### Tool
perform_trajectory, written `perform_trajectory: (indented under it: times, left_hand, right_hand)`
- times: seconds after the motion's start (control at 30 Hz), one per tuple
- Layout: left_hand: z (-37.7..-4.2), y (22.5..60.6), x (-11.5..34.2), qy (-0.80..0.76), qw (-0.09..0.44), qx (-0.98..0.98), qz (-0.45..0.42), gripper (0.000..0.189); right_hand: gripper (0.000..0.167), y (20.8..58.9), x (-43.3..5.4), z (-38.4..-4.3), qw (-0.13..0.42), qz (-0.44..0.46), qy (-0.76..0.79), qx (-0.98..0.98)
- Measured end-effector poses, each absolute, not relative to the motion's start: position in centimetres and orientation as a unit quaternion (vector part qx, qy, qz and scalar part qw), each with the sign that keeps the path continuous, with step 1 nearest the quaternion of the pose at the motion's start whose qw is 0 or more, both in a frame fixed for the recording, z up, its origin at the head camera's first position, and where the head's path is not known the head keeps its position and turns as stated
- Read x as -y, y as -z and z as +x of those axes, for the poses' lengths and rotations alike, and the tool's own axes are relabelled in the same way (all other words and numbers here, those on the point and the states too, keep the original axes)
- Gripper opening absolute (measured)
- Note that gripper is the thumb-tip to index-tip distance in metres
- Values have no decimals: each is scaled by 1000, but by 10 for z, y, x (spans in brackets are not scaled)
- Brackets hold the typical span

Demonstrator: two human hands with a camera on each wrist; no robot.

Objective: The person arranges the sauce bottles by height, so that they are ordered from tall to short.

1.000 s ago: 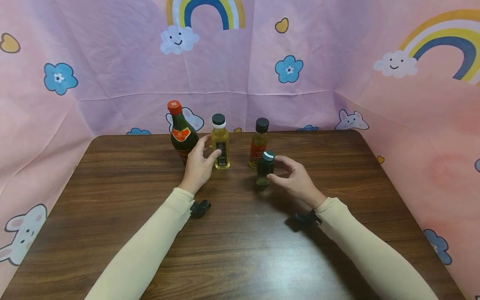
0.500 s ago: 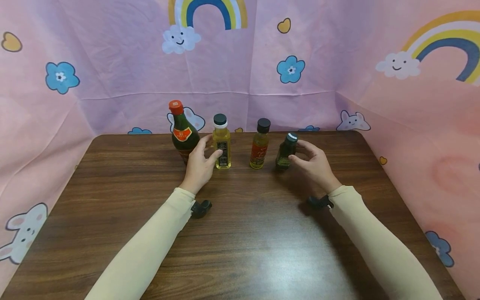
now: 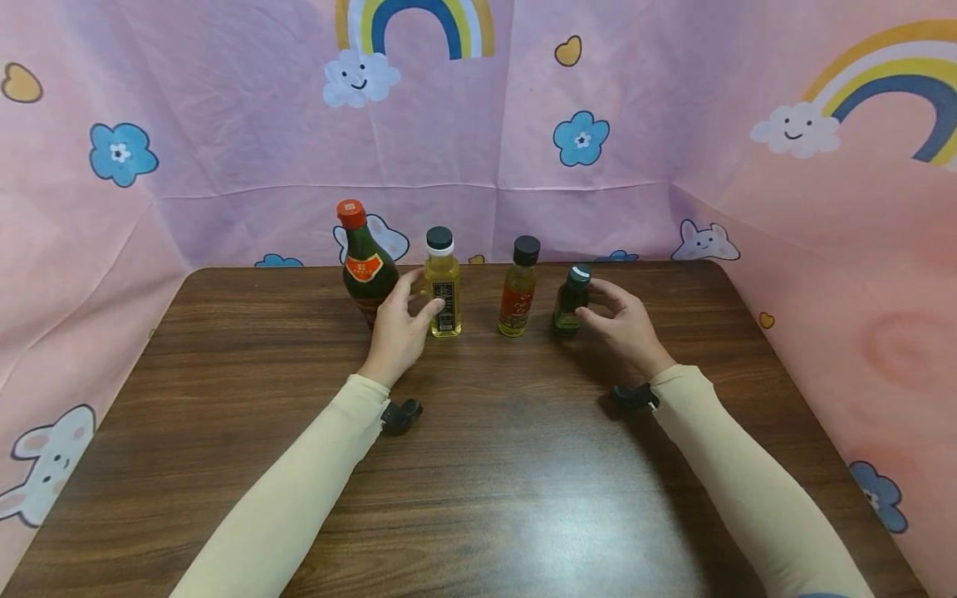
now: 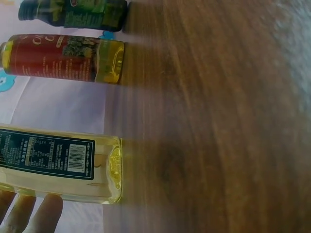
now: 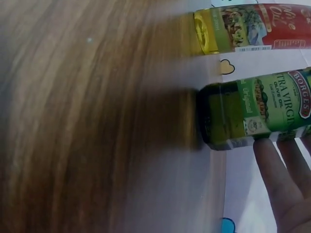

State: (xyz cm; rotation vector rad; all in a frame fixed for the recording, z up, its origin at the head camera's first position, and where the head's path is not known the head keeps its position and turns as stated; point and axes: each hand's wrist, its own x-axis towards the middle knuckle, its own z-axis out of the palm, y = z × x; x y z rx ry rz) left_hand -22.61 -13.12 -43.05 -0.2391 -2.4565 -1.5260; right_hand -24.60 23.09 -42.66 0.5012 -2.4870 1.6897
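My left hand (image 3: 396, 332) is at the left side of a clear bottle of yellow oil (image 3: 444, 291) with a dark green cap, thumb across its front and fingers behind. In the left wrist view, fingertips (image 4: 48, 208) lie along that bottle's side below its dark back label. At the right end of the row, my right hand (image 3: 624, 328) holds a small dark green olive oil bottle (image 5: 265, 109) by its right side. Its green label faces the right wrist camera. Between the two held bottles stands a red-labelled olive oil bottle (image 3: 516, 299) with a black cap.
A tall dark green bottle (image 3: 366, 270) with a red cap stands behind my left hand, partly hidden by it. All the bottles are near the back of a brown wooden table (image 3: 478, 465). Pink and lilac patterned cloth (image 3: 635, 100) surrounds the table on its back and sides.
My right hand has carried the small olive oil bottle back and right, from in front of the red-labelled bottle to beside it. It shifted only slightly in the last half second. The left hand stayed put.
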Motion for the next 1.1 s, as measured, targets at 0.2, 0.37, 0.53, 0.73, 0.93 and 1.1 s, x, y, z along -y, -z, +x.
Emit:
perform_trajectory:
  times: [0.2, 0.37, 0.53, 0.73, 0.93, 1.1]
  left_hand:
    - [-225, 433, 132, 519, 119, 843, -81, 57]
    - [-225, 434, 135, 520, 120, 842, -79, 57]
    - [-224, 434, 136, 523, 119, 840, -75, 58]
    - [-224, 435, 137, 533, 111, 836, -70, 59]
    - [-220, 438, 138, 545, 92, 831, -67, 64]
    - [-210, 439, 141, 548, 95, 828, -74, 63]
  right_hand:
    - [49, 429, -234, -247, 27, 147, -558, 816]
    - [48, 430, -232, -251, 28, 154, -565, 810]
    - [47, 430, -229, -253, 23, 153, -569, 808]
    - [50, 431, -227, -255, 16, 154, -573, 804]
    - [52, 429, -229, -252, 17, 150, -568, 809]
    - [52, 414, -229, -239, 30, 143, -568, 810]
